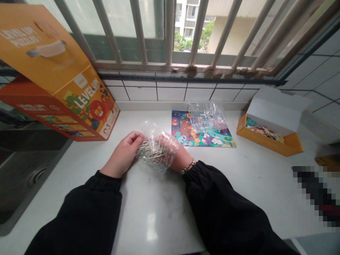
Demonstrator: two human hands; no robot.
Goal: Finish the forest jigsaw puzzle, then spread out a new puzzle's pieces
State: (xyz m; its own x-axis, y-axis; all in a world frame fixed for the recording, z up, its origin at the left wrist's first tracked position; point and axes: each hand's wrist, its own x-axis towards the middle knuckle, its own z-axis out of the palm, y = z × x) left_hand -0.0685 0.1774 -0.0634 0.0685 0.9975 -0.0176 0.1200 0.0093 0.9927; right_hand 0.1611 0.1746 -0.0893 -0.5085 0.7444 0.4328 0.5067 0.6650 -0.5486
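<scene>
A clear crinkled plastic bag (154, 163) hangs between my hands just above the white counter. Inside it lies a pack of thin pieces (152, 150), seen edge-on, that look like cardboard puzzle pieces. My left hand (129, 149) pinches the bag's left edge between thumb and fingers. On the other side, my right hand (170, 148) curls against the bag and its pieces. Plastic covers its fingers, and I cannot tell whether they are within the bag or behind it.
An orange puzzle box (87, 102) stands open at the left, beside a sink (23, 177). Behind my right hand lies a colourful animal picture sheet (186, 136) with an empty plastic bag (208, 115) on it. A smaller open box (268, 141) at the right holds loose pieces.
</scene>
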